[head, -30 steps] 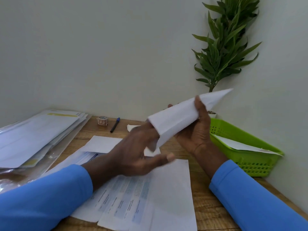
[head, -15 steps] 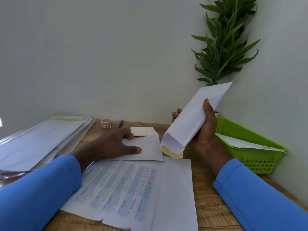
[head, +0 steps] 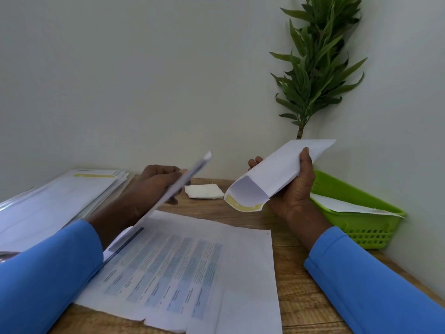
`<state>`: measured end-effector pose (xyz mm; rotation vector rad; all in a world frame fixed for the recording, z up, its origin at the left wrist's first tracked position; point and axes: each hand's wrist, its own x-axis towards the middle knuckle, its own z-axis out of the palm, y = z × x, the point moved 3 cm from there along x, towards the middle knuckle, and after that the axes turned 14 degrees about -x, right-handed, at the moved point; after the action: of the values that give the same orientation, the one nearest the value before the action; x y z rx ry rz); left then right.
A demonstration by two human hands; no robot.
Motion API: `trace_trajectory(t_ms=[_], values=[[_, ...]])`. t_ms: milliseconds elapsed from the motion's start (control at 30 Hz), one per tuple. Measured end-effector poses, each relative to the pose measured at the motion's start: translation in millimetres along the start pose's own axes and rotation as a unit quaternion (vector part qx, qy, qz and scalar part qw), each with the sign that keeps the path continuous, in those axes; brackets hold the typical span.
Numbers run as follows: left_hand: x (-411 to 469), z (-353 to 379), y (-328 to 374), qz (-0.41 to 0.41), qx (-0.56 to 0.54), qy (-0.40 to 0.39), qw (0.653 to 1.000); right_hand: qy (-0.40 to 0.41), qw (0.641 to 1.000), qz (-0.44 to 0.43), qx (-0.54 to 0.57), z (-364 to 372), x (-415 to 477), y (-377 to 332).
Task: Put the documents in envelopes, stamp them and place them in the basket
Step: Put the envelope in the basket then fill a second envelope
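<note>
Status: insertion is not yet done. The right hand (head: 297,191) grips an open envelope (head: 279,172) above the table, with its mouth and yellow adhesive flap facing left. The left hand (head: 149,186) pinches a folded document (head: 190,175), held edge-on and blurred, well apart from the mouth. One white item (head: 349,207) already lies in the green basket (head: 366,230), probably a finished envelope. Printed sheets (head: 187,261) wait on the table. Stamping and depositing are left to do. The envelope appears white, thin and easily creased.
</note>
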<state>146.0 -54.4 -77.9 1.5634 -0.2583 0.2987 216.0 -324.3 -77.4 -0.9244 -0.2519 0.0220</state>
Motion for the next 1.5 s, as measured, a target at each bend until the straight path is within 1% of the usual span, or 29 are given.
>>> trace_trajectory(t_ms=[100,233,300,367,433,600,667,833,1100,1333,1500], values=[[-7.5,19.6,0.6,0.015,0.043,-0.038,0.998,0.015,0.999,-0.031,0.034,-1.8,3.5,-1.5],[-13.8,35.6,-10.8,-0.026,0.029,-0.101,0.994,0.024,0.999,-0.038,0.023,-1.8,5.2,4.1],[-13.2,38.1,-13.2,-0.027,0.046,-0.107,0.993,0.024,0.999,-0.039,0.017,0.6,5.2,7.8],[-12.8,39.2,-14.2,-0.032,0.042,-0.098,0.994,0.019,0.999,-0.043,0.012,3.3,5.0,9.6],[-13.7,38.8,-13.1,-0.046,0.015,-0.084,0.995,0.007,0.999,-0.041,0.004,6.3,3.1,9.8],[-11.7,35.8,-13.1,-0.063,-0.024,-0.032,0.997,-0.018,0.999,-0.031,-0.016,10.7,-0.3,13.6],[-9.8,34.8,-16.1,-0.069,-0.021,-0.016,0.997,-0.018,0.999,-0.038,-0.015,12.7,-1.3,15.1],[-6.2,35.4,-22.9,-0.083,-0.004,-0.013,0.996,-0.029,0.999,-0.036,-0.023,17.3,-4.2,15.5],[-5.2,34.2,-24.7,-0.082,0.006,0.013,0.996,-0.021,0.998,-0.058,0.023,14.8,-1.6,4.9],[-0.6,30.5,-31.5,-0.097,0.019,0.049,0.994,-0.02,0.997,-0.058,0.036,14.5,-1.9,3.9],[-0.2,30.2,-33.5,-0.097,0.031,0.066,0.993,-0.03,0.999,-0.028,0.022,12.6,-0.1,7.5]])
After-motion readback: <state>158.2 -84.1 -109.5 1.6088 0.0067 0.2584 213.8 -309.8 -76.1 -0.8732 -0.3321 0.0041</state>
